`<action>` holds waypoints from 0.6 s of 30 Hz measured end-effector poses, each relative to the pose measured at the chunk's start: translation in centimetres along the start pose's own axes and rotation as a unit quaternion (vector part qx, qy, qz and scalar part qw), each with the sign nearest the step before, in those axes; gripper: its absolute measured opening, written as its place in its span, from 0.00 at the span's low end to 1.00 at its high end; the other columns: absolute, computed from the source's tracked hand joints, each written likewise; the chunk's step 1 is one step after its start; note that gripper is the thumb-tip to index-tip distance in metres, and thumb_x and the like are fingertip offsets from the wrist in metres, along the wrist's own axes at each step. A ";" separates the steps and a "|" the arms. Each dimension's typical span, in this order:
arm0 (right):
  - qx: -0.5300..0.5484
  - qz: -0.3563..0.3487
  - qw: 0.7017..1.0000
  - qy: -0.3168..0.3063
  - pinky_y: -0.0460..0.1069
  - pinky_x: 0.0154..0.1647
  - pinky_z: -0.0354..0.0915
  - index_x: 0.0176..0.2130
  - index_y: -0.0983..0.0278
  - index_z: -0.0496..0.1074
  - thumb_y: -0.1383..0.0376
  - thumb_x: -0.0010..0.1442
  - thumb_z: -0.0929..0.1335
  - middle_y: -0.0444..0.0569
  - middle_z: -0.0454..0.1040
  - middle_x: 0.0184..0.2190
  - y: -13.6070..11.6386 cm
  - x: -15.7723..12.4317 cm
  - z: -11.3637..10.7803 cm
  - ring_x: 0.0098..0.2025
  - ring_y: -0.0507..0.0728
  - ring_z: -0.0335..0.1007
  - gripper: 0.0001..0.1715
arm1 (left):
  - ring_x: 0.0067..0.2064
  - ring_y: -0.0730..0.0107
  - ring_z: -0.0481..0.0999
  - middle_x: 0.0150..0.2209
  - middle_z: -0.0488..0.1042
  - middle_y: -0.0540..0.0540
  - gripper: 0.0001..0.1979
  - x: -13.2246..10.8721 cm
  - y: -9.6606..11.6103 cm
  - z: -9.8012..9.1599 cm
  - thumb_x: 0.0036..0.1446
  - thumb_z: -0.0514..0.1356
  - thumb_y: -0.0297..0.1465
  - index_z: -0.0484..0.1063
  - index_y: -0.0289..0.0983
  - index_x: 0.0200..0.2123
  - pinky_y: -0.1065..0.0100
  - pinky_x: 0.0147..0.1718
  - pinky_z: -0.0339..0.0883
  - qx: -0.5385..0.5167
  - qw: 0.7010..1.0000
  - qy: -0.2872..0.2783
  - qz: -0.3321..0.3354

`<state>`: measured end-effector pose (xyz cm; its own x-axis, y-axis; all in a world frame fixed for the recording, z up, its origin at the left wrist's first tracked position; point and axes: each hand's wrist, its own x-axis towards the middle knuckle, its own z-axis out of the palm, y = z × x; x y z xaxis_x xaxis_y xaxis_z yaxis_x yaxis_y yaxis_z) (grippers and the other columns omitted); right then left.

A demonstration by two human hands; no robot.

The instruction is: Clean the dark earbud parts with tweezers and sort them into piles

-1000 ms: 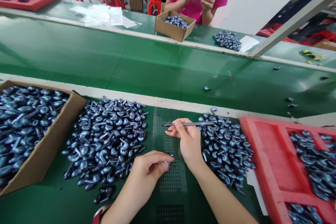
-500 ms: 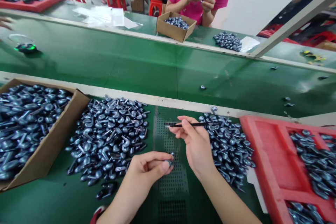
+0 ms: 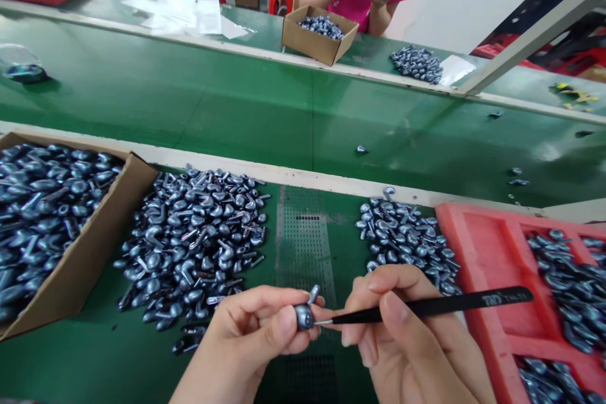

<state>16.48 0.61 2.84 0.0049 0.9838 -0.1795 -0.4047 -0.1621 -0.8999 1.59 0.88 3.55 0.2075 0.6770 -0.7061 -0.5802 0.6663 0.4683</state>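
Cardboard box was cut off at left, red foam tray at right; left fingers partly hid the held earbud.

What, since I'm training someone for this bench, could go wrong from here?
The right hand has the fine tip of the black tweezers at the earbud piece, so a slip might scratch it or prick the left hand. The piece, pinched small in that hand, could pop loose and get lost in the left pile or right pile.
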 end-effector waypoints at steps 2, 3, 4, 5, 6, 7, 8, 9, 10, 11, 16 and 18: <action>-0.013 0.004 1.000 0.004 0.39 0.25 0.65 0.38 0.58 0.73 0.64 0.64 0.65 0.43 0.75 0.24 0.0 -0.1 -0.1 0.24 0.47 0.67 0.07 | 0.29 0.76 0.80 0.28 0.83 0.48 0.09 0.0 -0.1 -0.1 0.37 0.74 0.32 0.81 0.37 0.26 0.82 0.30 0.71 -0.004 1.000 0.000 -0.011; -0.023 0.005 1.000 0.007 0.39 0.25 0.65 0.38 0.58 0.73 0.63 0.64 0.65 0.43 0.75 0.24 0.0 -0.1 -0.2 0.23 0.47 0.67 0.06 | 0.29 0.76 0.80 0.28 0.83 0.48 0.09 0.0 -0.2 -0.1 0.37 0.74 0.32 0.81 0.37 0.26 0.82 0.30 0.71 -0.006 1.000 0.000 -0.015; -0.034 0.005 0.999 0.010 0.40 0.25 0.65 0.37 0.58 0.73 0.63 0.64 0.65 0.43 0.75 0.24 0.0 -0.2 -0.2 0.23 0.47 0.67 0.06 | 0.29 0.76 0.80 0.28 0.83 0.49 0.09 0.0 -0.2 -0.1 0.37 0.74 0.32 0.81 0.37 0.26 0.82 0.30 0.71 -0.008 1.000 0.001 -0.017; -0.043 0.004 0.999 0.013 0.40 0.24 0.65 0.37 0.58 0.73 0.63 0.64 0.65 0.43 0.75 0.24 -0.1 -0.3 -0.3 0.23 0.47 0.67 0.06 | 0.29 0.76 0.80 0.28 0.83 0.49 0.09 0.0 -0.2 -0.1 0.38 0.74 0.32 0.81 0.37 0.26 0.82 0.30 0.71 -0.009 1.000 0.003 -0.018; -0.051 0.001 0.999 0.015 0.39 0.24 0.65 0.37 0.58 0.73 0.63 0.64 0.65 0.43 0.75 0.24 -0.1 -0.4 -0.3 0.23 0.47 0.67 0.06 | 0.30 0.76 0.80 0.28 0.83 0.49 0.09 0.0 -0.2 0.0 0.38 0.74 0.32 0.81 0.37 0.25 0.81 0.30 0.71 -0.009 1.000 0.005 -0.018; -0.057 -0.001 0.998 0.017 0.39 0.24 0.65 0.37 0.58 0.73 0.63 0.64 0.65 0.43 0.74 0.23 -0.2 -0.5 -0.3 0.23 0.47 0.67 0.06 | 0.30 0.76 0.80 0.28 0.83 0.49 0.09 0.0 -0.2 0.0 0.38 0.74 0.32 0.81 0.37 0.25 0.81 0.30 0.71 -0.009 1.000 0.006 -0.018; -0.062 -0.002 0.998 0.018 0.39 0.24 0.65 0.36 0.58 0.73 0.63 0.64 0.65 0.43 0.74 0.23 -0.2 -0.6 -0.3 0.22 0.47 0.67 0.06 | 0.30 0.76 0.80 0.28 0.83 0.49 0.09 0.0 -0.2 0.1 0.38 0.73 0.32 0.81 0.37 0.25 0.81 0.30 0.71 -0.008 1.000 0.007 -0.018; -0.067 -0.003 0.998 0.019 0.39 0.23 0.65 0.36 0.57 0.73 0.63 0.64 0.65 0.43 0.74 0.23 -0.3 -0.6 -0.3 0.22 0.47 0.67 0.06 | 0.30 0.76 0.80 0.28 0.83 0.49 0.09 -0.1 -0.1 0.1 0.39 0.73 0.32 0.80 0.37 0.25 0.81 0.30 0.71 -0.007 1.000 0.007 -0.018; -0.071 -0.004 0.997 0.018 0.39 0.23 0.65 0.36 0.57 0.73 0.63 0.64 0.65 0.43 0.75 0.23 -0.3 -0.6 -0.3 0.21 0.47 0.67 0.06 | 0.30 0.76 0.80 0.29 0.83 0.49 0.08 -0.1 -0.1 0.1 0.39 0.73 0.32 0.80 0.37 0.25 0.81 0.30 0.71 -0.006 1.000 0.007 -0.019; -0.075 -0.003 0.997 0.018 0.40 0.23 0.65 0.36 0.57 0.73 0.63 0.63 0.65 0.43 0.75 0.23 -0.3 -0.6 -0.3 0.21 0.47 0.67 0.06 | 0.30 0.76 0.79 0.29 0.83 0.49 0.08 -0.1 -0.1 0.1 0.39 0.73 0.32 0.80 0.37 0.25 0.81 0.31 0.71 -0.005 1.000 0.004 -0.021; -0.081 0.001 0.996 0.023 0.41 0.24 0.66 0.36 0.57 0.73 0.62 0.63 0.65 0.43 0.75 0.23 -0.4 -0.5 -0.2 0.22 0.48 0.68 0.06 | 0.31 0.75 0.80 0.29 0.83 0.48 0.07 -0.1 -0.1 0.0 0.41 0.72 0.31 0.81 0.36 0.26 0.81 0.31 0.71 -0.003 1.000 -0.003 -0.022; -0.080 0.004 0.997 0.022 0.40 0.24 0.66 0.36 0.57 0.73 0.62 0.63 0.65 0.42 0.75 0.23 -0.4 -0.5 -0.2 0.22 0.47 0.68 0.06 | 0.31 0.75 0.80 0.30 0.83 0.49 0.06 0.0 -0.3 -0.3 0.43 0.72 0.30 0.81 0.36 0.27 0.81 0.31 0.71 -0.005 1.000 -0.008 -0.018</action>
<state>16.80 0.21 3.18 0.0444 0.9784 -0.2019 -0.2540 -0.1844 -0.9494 1.54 0.64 3.26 0.2413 0.6575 -0.7137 -0.5792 0.6877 0.4377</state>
